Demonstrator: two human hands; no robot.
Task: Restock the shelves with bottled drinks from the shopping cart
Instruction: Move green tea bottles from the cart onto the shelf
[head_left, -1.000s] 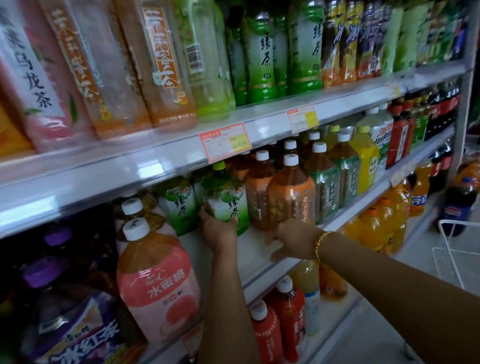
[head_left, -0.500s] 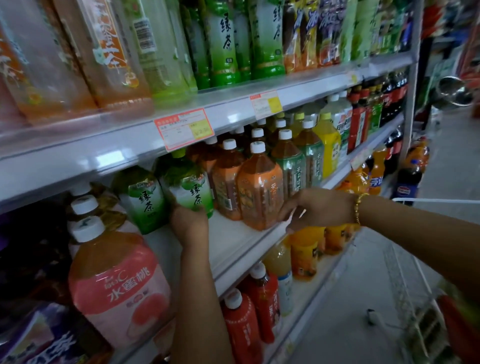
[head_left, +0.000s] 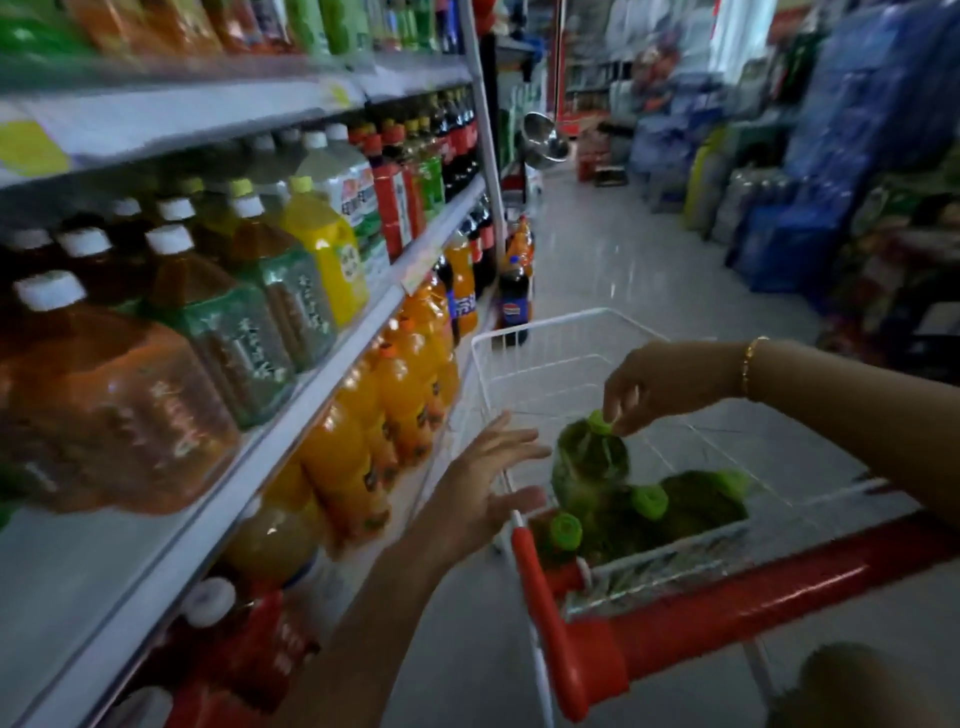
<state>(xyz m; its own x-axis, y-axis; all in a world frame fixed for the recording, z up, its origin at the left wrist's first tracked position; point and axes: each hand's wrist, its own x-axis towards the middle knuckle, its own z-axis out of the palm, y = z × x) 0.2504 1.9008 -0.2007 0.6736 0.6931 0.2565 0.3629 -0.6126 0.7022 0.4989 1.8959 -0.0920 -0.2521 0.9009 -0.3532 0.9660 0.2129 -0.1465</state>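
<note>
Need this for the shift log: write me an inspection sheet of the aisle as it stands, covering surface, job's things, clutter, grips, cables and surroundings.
Surface: shelf has a bare stretch at its near end; tea and juice bottles stand further along.
Job's things: cart holds several green bottles; one upright bottle sits higher than the rest, cap up.
Clutter: nothing seen.
Grips: right hand pinches the upright bottle's cap; left hand open, fingers spread, beside the cart's edge, holding nothing.
Cables: nothing seen.
Surroundings: pale floor; blue packs stacked opposite; the picture is blurred.
</note>
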